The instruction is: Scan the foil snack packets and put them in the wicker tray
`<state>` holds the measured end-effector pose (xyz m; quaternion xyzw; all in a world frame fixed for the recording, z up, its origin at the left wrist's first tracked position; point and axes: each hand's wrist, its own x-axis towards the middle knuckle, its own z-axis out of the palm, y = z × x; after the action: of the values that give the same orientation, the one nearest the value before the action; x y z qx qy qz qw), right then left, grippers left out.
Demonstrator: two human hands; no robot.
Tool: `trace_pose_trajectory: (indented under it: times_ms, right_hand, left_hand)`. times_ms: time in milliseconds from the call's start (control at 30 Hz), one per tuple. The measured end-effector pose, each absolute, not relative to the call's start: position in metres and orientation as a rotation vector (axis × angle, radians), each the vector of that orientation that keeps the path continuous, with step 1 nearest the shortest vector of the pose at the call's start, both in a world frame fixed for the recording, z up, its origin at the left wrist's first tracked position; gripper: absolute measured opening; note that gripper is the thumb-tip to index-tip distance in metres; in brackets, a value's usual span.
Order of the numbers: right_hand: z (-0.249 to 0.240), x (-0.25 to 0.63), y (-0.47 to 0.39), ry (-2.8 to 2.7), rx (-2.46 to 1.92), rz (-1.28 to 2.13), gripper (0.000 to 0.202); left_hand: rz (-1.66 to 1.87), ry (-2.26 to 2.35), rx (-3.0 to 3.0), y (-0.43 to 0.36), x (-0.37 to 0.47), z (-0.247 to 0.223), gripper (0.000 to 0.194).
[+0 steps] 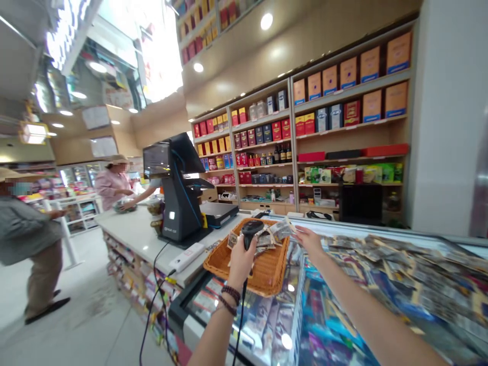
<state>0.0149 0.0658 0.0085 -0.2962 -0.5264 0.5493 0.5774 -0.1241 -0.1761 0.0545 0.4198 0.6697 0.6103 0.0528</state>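
Observation:
My left hand [243,262] is wrapped round the handle of a black corded barcode scanner [252,227], held over a wicker basket [271,290]. In my right hand [309,242] a small clear packet [282,229] is pinched at its end, above the basket's right rim. What the packet contains is too blurred to tell. Several similar small packets [263,243] lie in the back of the basket, partly hidden by the scanner. The scanner's cord [241,315] hangs down past my left wrist.
A checkout terminal [177,198] and a flat scale [219,213] stand on the counter [129,229] at left. Many packets [412,274] fill the glass-edged case at right. Black cables [154,279] hang off the counter. Two people [114,183] [34,229] are at the far left.

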Motion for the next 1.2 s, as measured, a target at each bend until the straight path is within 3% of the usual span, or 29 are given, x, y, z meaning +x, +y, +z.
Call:
trace_pose_trajectory:
  times_ms: [200,500,667,833,1200]
  right_hand:
    - [-0.018,0.041,0.077,-1.449,-0.875,0.902,0.008]
    - [-0.058,0.211,0.084,-1.539,-1.112,0.686,0.007]
    - [-0.069,0.272,0.064,-1.712,-1.28,0.602,0.017]
    - [-0.072,0.279,0.045,-2.05,-1.245,0.31,0.032]
    - [-0.076,0.264,0.052,-1.953,-1.412,0.215,0.028]
  left_hand:
    - [1.847,2.047,1.216,-0.189,-0.131,0.05,0.046]
    - [1.729,1.779,1.432,-0.153,-0.055,0.05,0.042]
    - [1.628,1.658,1.54,-0.119,-0.002,0.04,0.041]
    - [1.501,1.593,1.538,-0.093,0.037,0.015,0.04]
    - [1.336,1.629,1.672,-0.089,0.055,-0.02,0.027]
